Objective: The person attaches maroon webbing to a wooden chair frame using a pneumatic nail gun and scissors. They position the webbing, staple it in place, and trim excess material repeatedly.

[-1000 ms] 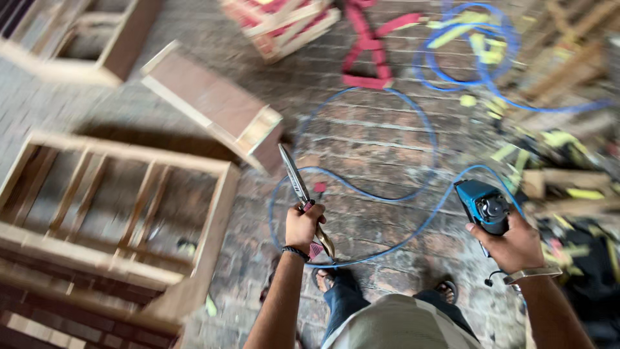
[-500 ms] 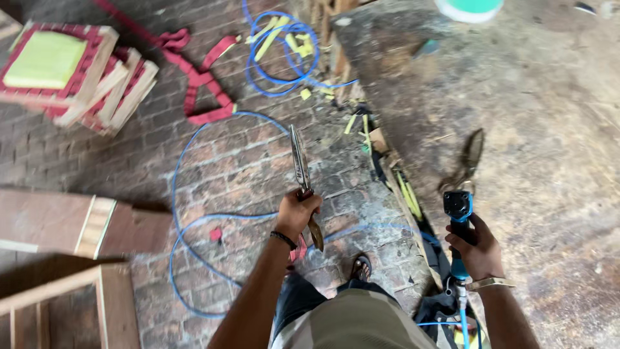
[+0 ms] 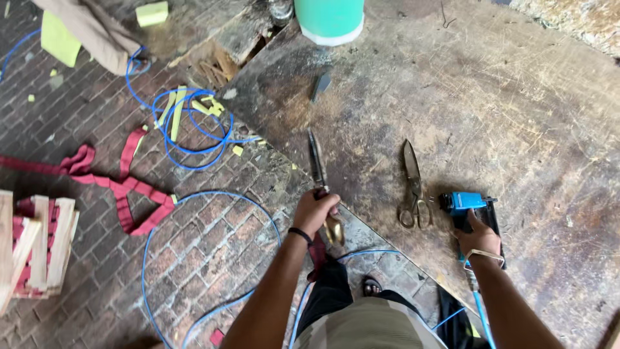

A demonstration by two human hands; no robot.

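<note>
My left hand (image 3: 314, 211) grips a long pair of scissors (image 3: 318, 169) with brass handles, blades pointing away over the edge of a worn wooden worktable (image 3: 491, 110). My right hand (image 3: 479, 236) holds a blue pneumatic staple gun (image 3: 466, 205) resting on the table's near edge, its blue air hose (image 3: 479, 310) trailing down past my arm. A second pair of scissors (image 3: 412, 184) lies flat on the table between my two hands, closed, blades pointing away.
A teal bucket (image 3: 330, 19) stands at the table's far edge. On the brick floor lie coiled blue hose (image 3: 187, 132), red webbing strap (image 3: 123, 187), yellow foam scraps (image 3: 152, 13) and a wooden frame (image 3: 35, 249) at left. My sandalled foot (image 3: 371, 285) shows below.
My view has swung right from the brick floor to the worktable. The staple gun has come down onto the table edge. The scissors remain in my left hand.
</note>
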